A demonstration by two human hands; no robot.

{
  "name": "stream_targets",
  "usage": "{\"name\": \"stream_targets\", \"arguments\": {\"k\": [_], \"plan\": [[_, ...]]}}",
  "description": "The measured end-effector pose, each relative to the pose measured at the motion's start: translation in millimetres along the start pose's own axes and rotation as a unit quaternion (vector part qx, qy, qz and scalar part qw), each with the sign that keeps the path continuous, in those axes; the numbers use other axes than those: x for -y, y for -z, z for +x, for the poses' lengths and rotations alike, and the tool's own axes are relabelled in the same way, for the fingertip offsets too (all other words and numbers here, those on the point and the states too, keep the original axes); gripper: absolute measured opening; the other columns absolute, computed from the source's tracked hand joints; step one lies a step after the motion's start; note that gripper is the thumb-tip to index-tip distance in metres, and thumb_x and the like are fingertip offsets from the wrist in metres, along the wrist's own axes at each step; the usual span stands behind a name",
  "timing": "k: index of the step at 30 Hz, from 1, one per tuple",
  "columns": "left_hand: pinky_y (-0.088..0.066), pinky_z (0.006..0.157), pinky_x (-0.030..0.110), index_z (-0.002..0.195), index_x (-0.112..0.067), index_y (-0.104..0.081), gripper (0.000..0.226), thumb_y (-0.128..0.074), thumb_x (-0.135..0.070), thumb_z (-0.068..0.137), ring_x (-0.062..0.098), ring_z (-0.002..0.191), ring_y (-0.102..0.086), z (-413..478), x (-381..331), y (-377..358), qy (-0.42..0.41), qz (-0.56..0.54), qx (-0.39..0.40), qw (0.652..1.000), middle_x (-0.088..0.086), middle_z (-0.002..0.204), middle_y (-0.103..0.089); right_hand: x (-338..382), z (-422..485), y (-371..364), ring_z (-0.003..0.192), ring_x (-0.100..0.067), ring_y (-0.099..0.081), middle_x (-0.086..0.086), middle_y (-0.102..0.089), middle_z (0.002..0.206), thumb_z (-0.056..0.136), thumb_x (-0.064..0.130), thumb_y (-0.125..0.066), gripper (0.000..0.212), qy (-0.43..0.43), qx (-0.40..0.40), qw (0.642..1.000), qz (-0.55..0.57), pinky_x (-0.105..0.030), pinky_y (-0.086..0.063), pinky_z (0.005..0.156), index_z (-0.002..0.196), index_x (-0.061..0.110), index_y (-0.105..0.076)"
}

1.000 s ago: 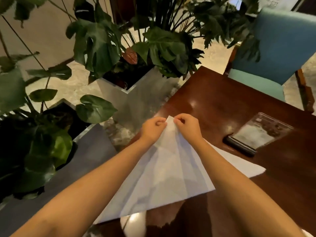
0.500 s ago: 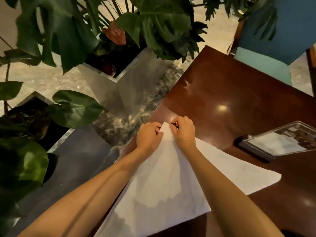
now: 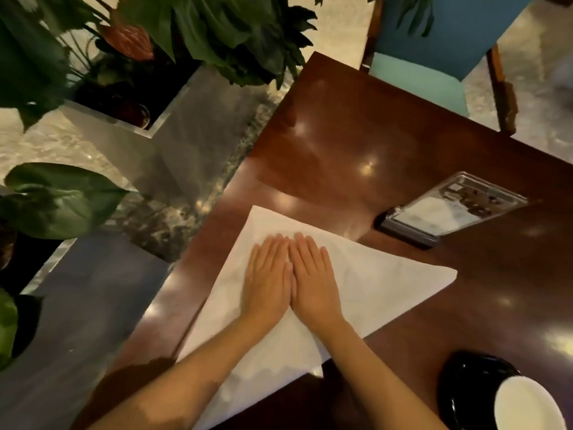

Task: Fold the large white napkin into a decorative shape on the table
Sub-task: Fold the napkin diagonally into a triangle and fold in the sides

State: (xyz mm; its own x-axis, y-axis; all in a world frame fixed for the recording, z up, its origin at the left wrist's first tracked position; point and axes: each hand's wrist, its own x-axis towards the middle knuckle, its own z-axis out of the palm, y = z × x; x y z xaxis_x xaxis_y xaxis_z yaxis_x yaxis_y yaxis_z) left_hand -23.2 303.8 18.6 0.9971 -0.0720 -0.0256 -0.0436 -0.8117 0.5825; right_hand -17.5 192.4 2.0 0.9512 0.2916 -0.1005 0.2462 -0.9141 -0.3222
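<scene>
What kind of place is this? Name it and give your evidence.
Probably a restaurant or hotel dining room: a polished wooden table with a white napkin, an acrylic menu stand, an upholstered chair, and large planters on a marble floor.

One napkin (image 3: 372, 283), two hands (left hand (image 3: 269, 276), right hand (image 3: 313, 277)), two planters, one chair (image 3: 434, 41).

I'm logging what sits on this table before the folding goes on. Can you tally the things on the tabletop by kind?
White napkin: 1
Clear acrylic card stand: 1
Black dish with white centre: 1
Hands pressing flat on the napkin: 2, left hand and right hand
Total: 5
</scene>
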Motion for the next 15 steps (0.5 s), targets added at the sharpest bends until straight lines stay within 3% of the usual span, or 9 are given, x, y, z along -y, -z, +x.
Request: {"name": "stream_targets", "arguments": {"k": [2,4,9,12,15], "plan": [[0.002,0.12,0.039,0.146,-0.014,-0.016,0.06,-0.005,-0.039,0.093,0.022,0.145,-0.008,0.6,5.1,-8.8,-0.025,0.126,0.015,0.992,0.006,0.156,-0.016,-15.5,-4.9,6.5,0.147,-0.016,0.002,0.0,-0.006,0.159,0.098,0.036,-0.02,0.054,-0.024,-0.003,0.999,-0.021,-0.042,-0.003,0.121,0.149,0.02,-0.014],[-0.001,0.118,0.046,0.148,-0.017,-0.018,0.06,-0.012,-0.044,0.095,0.023,0.145,-0.006,1.5,7.9,-13.2,-0.034,0.184,0.026,0.982,0.006,0.156,-0.016,-34.6,-15.4,13.2,0.147,-0.015,0.001,0.003,-0.007,0.158,0.099,0.04,-0.023,0.055,-0.035,-0.003,0.999,-0.036,-0.042,-0.002,0.12,0.15,0.022,-0.014],[0.002,0.118,0.044,0.148,-0.019,-0.018,0.06,-0.023,-0.048,0.096,0.02,0.144,0.002,3.3,12.6,-19.3,-0.045,0.201,0.033,0.978,0.003,0.157,-0.016,-92.8,-42.0,34.2,0.146,-0.018,-0.001,0.003,-0.009,0.158,0.096,0.048,-0.017,0.058,-0.082,-0.007,0.995,-0.054,-0.044,-0.005,0.119,0.149,0.025,-0.014],[0.0,0.117,0.044,0.148,-0.019,-0.018,0.061,-0.02,-0.049,0.095,0.019,0.143,0.003,4.2,13.1,-19.6,-0.051,0.2,0.042,0.978,0.003,0.157,-0.016,-121.8,-53.2,44.7,0.147,-0.022,-0.003,-0.002,-0.012,0.159,0.096,0.051,-0.009,0.06,-0.114,-0.003,0.99,-0.082,-0.045,-0.007,0.119,0.149,0.023,-0.011],[0.01,0.116,0.04,0.149,-0.022,-0.01,0.061,-0.018,-0.051,0.095,0.016,0.141,0.014,5.3,15.5,-20.9,-0.048,0.21,0.05,0.975,0.001,0.158,-0.007,-141.1,-59.5,52.5,0.147,-0.02,-0.001,-0.003,-0.009,0.159,0.095,0.052,-0.008,0.063,-0.153,-0.005,0.984,-0.086,-0.044,-0.007,0.12,0.149,0.021,-0.008]]}}
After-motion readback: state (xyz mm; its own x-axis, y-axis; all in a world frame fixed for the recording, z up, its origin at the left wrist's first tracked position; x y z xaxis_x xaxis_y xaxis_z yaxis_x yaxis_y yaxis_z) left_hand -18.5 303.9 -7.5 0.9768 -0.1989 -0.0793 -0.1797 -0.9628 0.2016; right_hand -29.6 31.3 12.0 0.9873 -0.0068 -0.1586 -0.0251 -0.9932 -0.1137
